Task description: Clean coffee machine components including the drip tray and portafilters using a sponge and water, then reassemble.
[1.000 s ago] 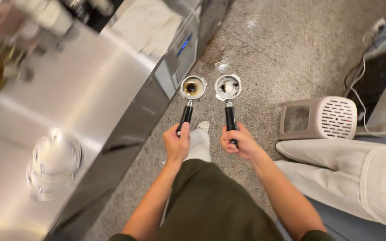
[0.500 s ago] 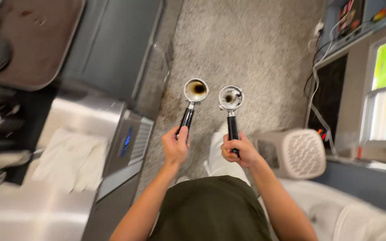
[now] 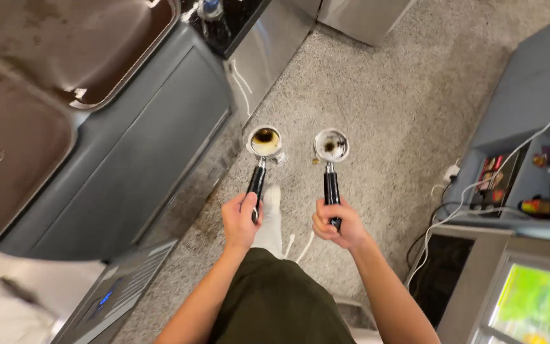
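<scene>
A person's left hand (image 3: 240,220) and right hand (image 3: 338,224) are each gripping a portafilter, left portafilter (image 3: 263,153) and right portafilter (image 3: 330,159), over speckled floor (image 3: 383,95). Both baskets are looking soiled, seemingly mid-cleaning beside a grey bin (image 3: 128,146).

Below me I see a speckled grey stone floor (image 3: 377,83) running between units. On my left stands a grey cabinet (image 3: 128,165) with two brown-stained sink basins (image 3: 65,44) set into it. On my right, white cables (image 3: 479,197) trail down from a grey shelf unit (image 3: 529,83). Bright green light shows through a glass panel (image 3: 536,299) at the lower right.
</scene>
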